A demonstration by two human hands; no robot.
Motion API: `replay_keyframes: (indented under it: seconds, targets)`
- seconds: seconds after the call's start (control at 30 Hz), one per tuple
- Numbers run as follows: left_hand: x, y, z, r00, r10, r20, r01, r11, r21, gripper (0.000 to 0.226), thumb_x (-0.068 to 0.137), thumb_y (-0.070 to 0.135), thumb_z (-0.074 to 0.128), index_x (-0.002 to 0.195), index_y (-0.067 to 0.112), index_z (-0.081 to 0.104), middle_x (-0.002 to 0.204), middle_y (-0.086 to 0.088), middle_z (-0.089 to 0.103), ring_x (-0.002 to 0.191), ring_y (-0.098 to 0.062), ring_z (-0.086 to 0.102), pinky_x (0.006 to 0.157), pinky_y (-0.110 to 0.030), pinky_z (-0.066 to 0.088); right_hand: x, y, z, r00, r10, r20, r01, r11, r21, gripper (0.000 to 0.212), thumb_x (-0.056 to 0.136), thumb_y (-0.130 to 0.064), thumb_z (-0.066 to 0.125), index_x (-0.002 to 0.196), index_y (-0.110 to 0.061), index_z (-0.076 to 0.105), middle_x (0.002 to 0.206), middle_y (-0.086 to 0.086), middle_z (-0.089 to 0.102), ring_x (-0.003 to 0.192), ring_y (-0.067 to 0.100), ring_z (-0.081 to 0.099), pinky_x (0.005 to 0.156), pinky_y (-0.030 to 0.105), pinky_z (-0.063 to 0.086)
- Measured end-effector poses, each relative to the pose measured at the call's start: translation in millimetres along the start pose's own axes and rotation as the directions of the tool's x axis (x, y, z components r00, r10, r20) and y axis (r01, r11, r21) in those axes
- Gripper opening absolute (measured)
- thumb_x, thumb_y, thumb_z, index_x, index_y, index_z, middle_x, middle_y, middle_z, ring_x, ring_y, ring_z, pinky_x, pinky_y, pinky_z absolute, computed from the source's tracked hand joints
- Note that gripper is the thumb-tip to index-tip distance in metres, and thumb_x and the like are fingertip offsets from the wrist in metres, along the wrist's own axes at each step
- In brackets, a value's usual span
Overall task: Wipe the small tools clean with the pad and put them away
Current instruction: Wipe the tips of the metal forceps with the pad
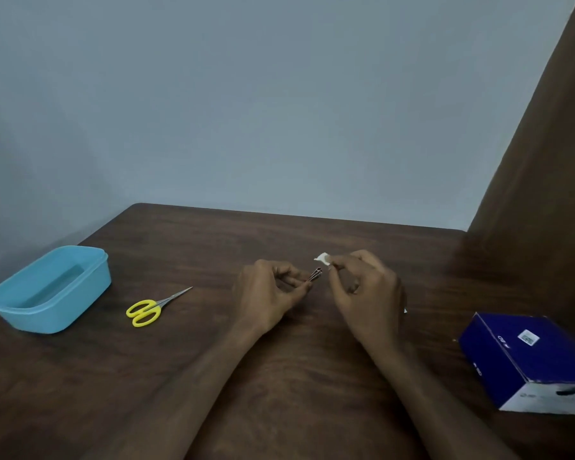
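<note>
- Dark brown wood-grain made up the surface [279,376], which ran back to a pale grey-blue wall.
- The left hand [268,293] hovered near the middle of the surface, its fingers curled, pinching a small dark metal tool [315,274] whose end stuck out toward the other hand; I could not tell what kind of tool it was.
- The right hand [365,290] was just beside it, thumb and forefinger nipping a small white pad [322,258], with the remaining fingers loosely curled.
- The pad sat slightly above and to the right of the tool's tip, close to it but apart from it.
- Small scissors with yellow plastic handles and slim steel blades [153,308] lay flat on the surface, left of the hands, blades together.
- A light blue rectangular plastic tub [52,288] stood further left, near the surface's edge, with no lid on it.
- A dark blue cardboard box with a white end panel [528,360] rested on the right side.
</note>
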State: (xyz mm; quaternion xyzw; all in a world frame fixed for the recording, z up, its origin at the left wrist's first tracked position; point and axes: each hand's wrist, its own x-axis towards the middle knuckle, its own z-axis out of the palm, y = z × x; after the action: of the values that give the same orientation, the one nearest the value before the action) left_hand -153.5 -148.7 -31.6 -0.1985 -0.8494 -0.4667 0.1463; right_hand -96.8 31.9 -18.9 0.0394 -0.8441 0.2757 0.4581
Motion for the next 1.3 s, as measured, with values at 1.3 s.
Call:
replay_keyframes:
  seconds: [1.3]
  targets:
    - [4, 4, 1, 0.992, 0.039, -0.12, -0.052, 0.992, -0.112, 0.016, 0.084, 0.039, 0.091, 0.098, 0.038, 0.085, 0.078, 0.024, 0.078, 0.059, 0.0, 0.071, 0.055, -0.021, 0.053, -1, -9, 26, 0.628, 0.646, 0.434, -0.745, 0.338, 0.575, 0.006, 0.095, -0.01, 0.074, 0.091, -0.011, 0.078, 0.072, -0.002, 0.071, 0.046, 0.01, 0.053, 0.041, 0.022, 0.038]
